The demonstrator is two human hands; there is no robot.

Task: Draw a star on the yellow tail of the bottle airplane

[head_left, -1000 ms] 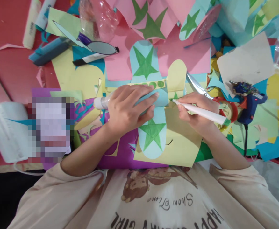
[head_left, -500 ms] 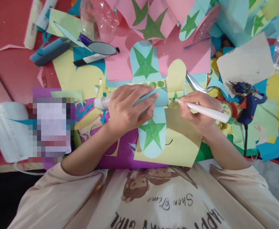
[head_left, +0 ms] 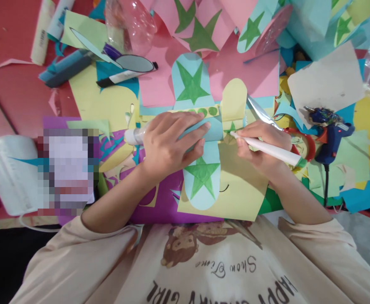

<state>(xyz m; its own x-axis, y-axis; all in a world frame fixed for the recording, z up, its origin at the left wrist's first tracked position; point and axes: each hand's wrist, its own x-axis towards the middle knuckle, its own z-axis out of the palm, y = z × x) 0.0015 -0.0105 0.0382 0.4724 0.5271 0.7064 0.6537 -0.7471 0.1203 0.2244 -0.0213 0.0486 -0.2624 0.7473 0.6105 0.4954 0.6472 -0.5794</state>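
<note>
"What do we have nearest us?"
"A blue flap (head_left: 202,195) with a green star, over a yellow sheet (head_left: 243,190)."

"And our hands?"
"Our left hand (head_left: 172,141) lies over the blue roll (head_left: 216,128), fingers somewhat spread. Our right hand (head_left: 262,141) pinches the white marker (head_left: 267,150) between thumb and fingers, its tip at a small green star (head_left: 232,127) just right of the roll."

"Farther right?"
"Red-handled scissors (head_left: 261,112), partly behind our right hand, then a blue glue gun (head_left: 330,141)."

"Beyond the roll?"
"A dotted yellow strip (head_left: 208,111), then pink paper (head_left: 232,76)."
</note>
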